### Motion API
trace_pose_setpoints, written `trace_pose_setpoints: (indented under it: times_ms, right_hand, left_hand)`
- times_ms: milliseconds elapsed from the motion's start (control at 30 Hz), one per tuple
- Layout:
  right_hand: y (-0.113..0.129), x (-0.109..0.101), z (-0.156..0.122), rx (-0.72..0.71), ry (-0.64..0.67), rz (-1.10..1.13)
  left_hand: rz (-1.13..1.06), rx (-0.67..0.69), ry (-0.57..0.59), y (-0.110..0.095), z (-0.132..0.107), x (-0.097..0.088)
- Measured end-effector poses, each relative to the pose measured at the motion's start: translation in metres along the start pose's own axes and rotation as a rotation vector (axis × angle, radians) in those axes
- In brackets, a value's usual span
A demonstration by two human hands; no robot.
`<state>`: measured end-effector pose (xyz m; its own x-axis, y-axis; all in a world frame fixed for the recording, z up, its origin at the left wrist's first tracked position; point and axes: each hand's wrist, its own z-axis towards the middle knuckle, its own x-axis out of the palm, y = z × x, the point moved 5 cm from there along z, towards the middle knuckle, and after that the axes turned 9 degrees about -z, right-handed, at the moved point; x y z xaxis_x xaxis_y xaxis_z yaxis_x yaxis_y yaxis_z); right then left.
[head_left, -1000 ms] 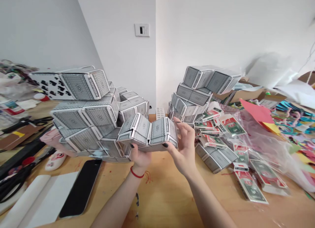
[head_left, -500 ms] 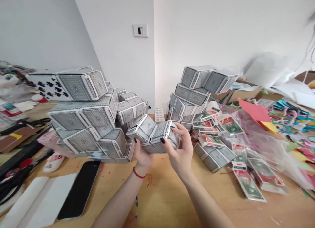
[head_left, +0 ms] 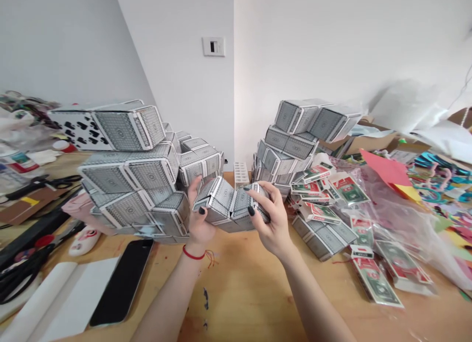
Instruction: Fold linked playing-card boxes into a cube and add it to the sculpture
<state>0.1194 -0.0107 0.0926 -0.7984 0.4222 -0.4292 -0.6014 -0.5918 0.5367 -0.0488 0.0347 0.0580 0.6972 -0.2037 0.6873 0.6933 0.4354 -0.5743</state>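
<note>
Both my hands hold one folded piece made of grey-patterned playing cards (head_left: 228,204), two joined boxes bent into a V, above the wooden table (head_left: 250,288). My left hand (head_left: 198,216) grips its left box, fingers curled over the top and thumb in front. My right hand (head_left: 271,216) wraps round the right box. A tall pile of the same card boxes (head_left: 132,170) stands just left of my left hand. A second pile (head_left: 295,135) rises behind my right hand.
A black phone (head_left: 123,280) and white paper sheets (head_left: 62,302) lie at the front left, with scissors (head_left: 40,182) beyond. Red and green card packs (head_left: 372,273) and clear plastic cover the right side. Coloured paper clutters the far right. A wall switch (head_left: 213,46) is ahead.
The two joined boxes have been folded closer together into a tighter V. My left hand has shifted up, its fingers now over the top of the left box.
</note>
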Motion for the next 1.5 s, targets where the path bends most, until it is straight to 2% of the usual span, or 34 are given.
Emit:
trace_pose_setpoints:
  times_ms: [233, 367, 567, 633, 700, 800, 900, 933, 1033, 1133, 1300, 1500]
  right_hand:
    - [0.0, -0.002, 0.0, -0.026, 0.036, 0.052]
    - [-0.003, -0.005, 0.002, -0.018, 0.064, 0.073]
    - [-0.002, -0.009, 0.007, -0.01, 0.2, 0.187]
    - [-0.001, -0.012, 0.008, -0.016, 0.193, 0.207]
    - [-0.001, -0.016, 0.008, -0.031, 0.166, 0.2]
    - [0.0, -0.02, 0.008, -0.063, 0.175, 0.144]
    - [0.003, -0.021, 0.008, -0.108, 0.253, 0.095]
    - [0.003, -0.021, 0.008, -0.119, 0.277, 0.1]
    - [0.002, -0.023, 0.01, -0.104, 0.246, 0.18]
    - [-0.005, -0.027, 0.011, 0.001, 0.181, 0.27]
    - [-0.016, -0.025, 0.008, 0.134, 0.194, 0.338]
    - [-0.023, -0.013, 0.005, 0.246, 0.043, 0.447]
  left_hand:
    - [0.259, 0.068, 0.008, -0.008, 0.003, -0.015]
    - [0.36, 0.068, 0.042, -0.014, 0.005, -0.01]
    - [0.46, 0.096, 0.08, -0.018, 0.003, -0.005]
    - [0.471, 0.111, 0.108, -0.019, 0.003, -0.003]
    - [0.508, 0.126, 0.177, -0.023, 0.004, 0.001]
    - [0.642, 0.083, 0.362, -0.033, 0.007, 0.013]
    - [0.821, -0.097, 0.557, -0.038, 0.006, 0.026]
    - [0.91, -0.129, 0.581, -0.04, 0.005, 0.028]
    - [1.058, -0.127, 0.587, -0.043, 0.002, 0.034]
    - [1.057, -0.096, 0.538, -0.041, 0.001, 0.034]
    - [1.05, -0.056, 0.468, -0.038, 0.001, 0.03]
    - [1.086, -0.231, 0.523, -0.035, 0.001, 0.027]
